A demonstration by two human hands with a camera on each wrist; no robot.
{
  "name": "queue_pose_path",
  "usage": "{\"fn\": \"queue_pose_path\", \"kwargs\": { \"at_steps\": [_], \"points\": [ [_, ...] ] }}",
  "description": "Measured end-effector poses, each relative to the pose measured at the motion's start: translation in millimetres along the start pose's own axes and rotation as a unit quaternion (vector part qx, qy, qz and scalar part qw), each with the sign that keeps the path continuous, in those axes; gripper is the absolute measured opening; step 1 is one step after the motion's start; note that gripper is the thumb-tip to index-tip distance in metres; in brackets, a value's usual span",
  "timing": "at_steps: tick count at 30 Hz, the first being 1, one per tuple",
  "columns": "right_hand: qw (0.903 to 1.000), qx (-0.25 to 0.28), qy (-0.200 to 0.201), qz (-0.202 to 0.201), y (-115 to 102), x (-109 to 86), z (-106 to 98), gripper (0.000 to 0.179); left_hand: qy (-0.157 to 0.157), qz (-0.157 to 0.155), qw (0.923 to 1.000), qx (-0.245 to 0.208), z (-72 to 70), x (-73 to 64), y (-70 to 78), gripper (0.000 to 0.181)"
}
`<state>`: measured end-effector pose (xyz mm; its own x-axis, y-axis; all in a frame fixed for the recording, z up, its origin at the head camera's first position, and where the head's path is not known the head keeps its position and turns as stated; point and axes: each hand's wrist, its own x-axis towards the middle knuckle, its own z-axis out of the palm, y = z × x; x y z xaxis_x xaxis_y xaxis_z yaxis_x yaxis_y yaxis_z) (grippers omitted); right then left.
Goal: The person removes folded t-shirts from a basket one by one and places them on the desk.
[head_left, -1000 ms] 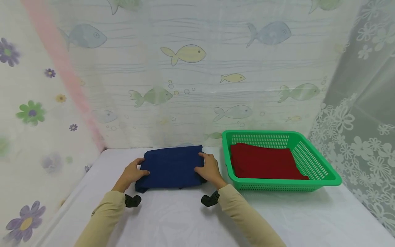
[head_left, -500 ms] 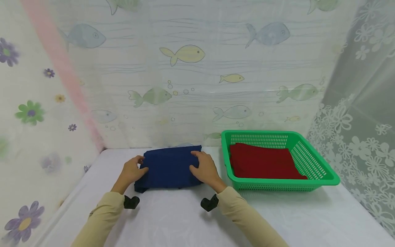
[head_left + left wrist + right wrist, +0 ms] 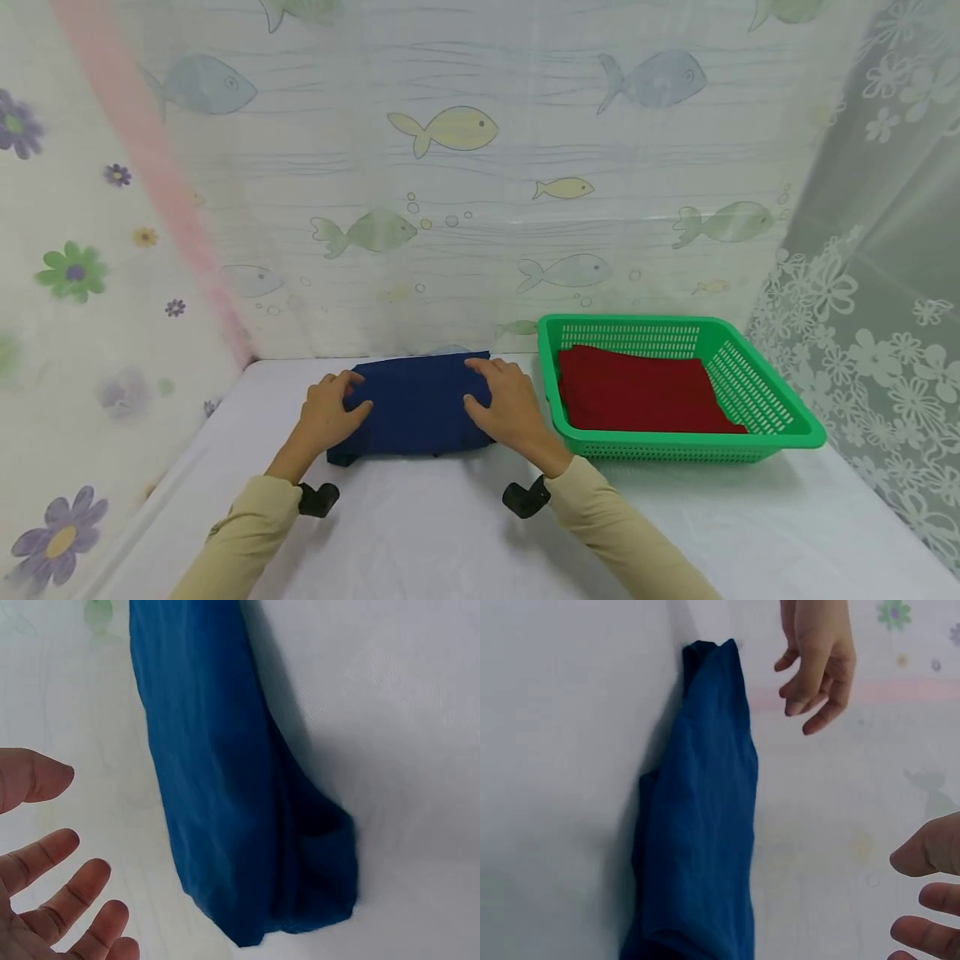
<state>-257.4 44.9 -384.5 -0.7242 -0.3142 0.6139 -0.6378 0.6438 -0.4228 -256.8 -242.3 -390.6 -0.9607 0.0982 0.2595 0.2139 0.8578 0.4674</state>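
A folded dark blue cloth [image 3: 420, 408] lies at the back of the white table, its layers showing along the edge in the left wrist view. Over its left end is my left hand [image 3: 327, 412], fingers spread and loosely bent. My right hand [image 3: 513, 407] is over the right end in the same way, thumb and fingers apart. Both wrist views show a gap between the hands and the blue cloth [image 3: 705, 817], with nothing between the fingers. In the right wrist view the left hand [image 3: 821, 664] also shows, above the cloth's far end.
A green plastic basket [image 3: 682, 446] stands to the right of the blue cloth, holding a folded red cloth [image 3: 637, 392]. Behind the white table [image 3: 420, 533] hangs a curtain [image 3: 465, 200] printed with fish. A lacy curtain [image 3: 877, 333] hangs on the right.
Both hands have come off the blue cloth's side edges and now hover over its ends. The left has shifted a little inward to the right. The cloth stays in place.
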Motion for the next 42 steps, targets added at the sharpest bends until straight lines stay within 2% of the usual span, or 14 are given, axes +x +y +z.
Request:
{"fn": "queue_pose_path", "kwargs": {
  "at_steps": [6, 12, 18, 25, 34, 42],
  "points": [
    [0.9998, -0.014, 0.010, -0.010, 3, -2.8, -10, 0.042, 0.010, 0.030, 0.9995, -0.010, -0.9, -4.0, 12.8, 0.040],
    [0.9996, -0.010, 0.022, -0.016, 6, -6.8, -24, 0.040, 0.011, 0.044, 0.9987, -0.024, -0.8, -6.5, 24.1, 0.041],
    [0.9996, -0.020, 0.020, 0.009, 8, -9.8, -42, 0.040, 0.012, 0.067, 0.9963, -0.052, 0.1, -7.1, 37.6, 0.041],
    [0.9992, 0.016, 0.018, 0.030, 13, -11.1, -66, 0.040, 0.023, 0.097, 0.9923, -0.073, 2.8, -7.0, 55.3, 0.039],
    [0.9979, 0.051, 0.013, 0.037, 20, -14.7, -98, 0.042, 0.031, 0.114, 0.9871, -0.108, 7.8, -4.3, 78.5, 0.038],
    [0.9953, 0.066, 0.014, 0.070, 29, -20.3, -122, 0.038, 0.042, 0.127, 0.9815, -0.137, 14.7, -1.6, 96.1, 0.036]
  ]
}}
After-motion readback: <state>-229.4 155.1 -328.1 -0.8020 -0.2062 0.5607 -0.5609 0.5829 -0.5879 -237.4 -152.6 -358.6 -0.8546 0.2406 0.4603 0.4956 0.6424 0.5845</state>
